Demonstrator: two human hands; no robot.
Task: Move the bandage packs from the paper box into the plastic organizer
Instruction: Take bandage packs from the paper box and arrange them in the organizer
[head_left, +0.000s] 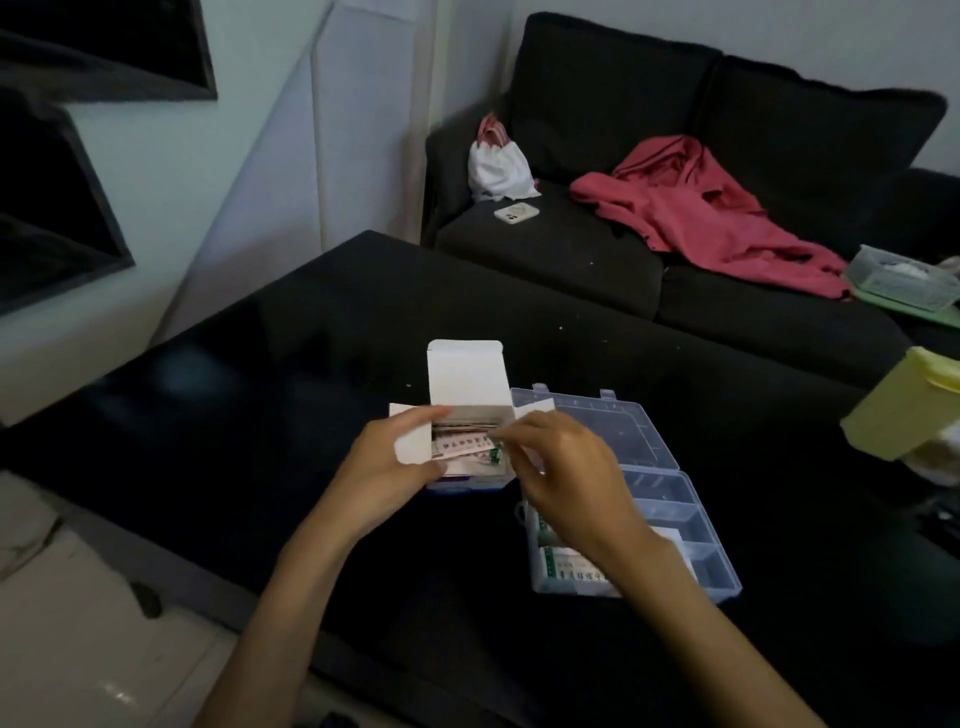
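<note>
At centre frame the left hand grips the open paper box; the right hand pinches the edge of bandage packs inside it; these look thin, light, bendable, best taken by an edge; the plastic organizer, lower right on the dark table, holds some already.

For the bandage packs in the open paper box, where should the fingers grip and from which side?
Grip the packs' exposed upper edges, pinching across their thin faces, coming from above through the paper box's open top. They stand packed inside, flap folded back; the left hand steadies the box, the right hand already reaches there.
</note>
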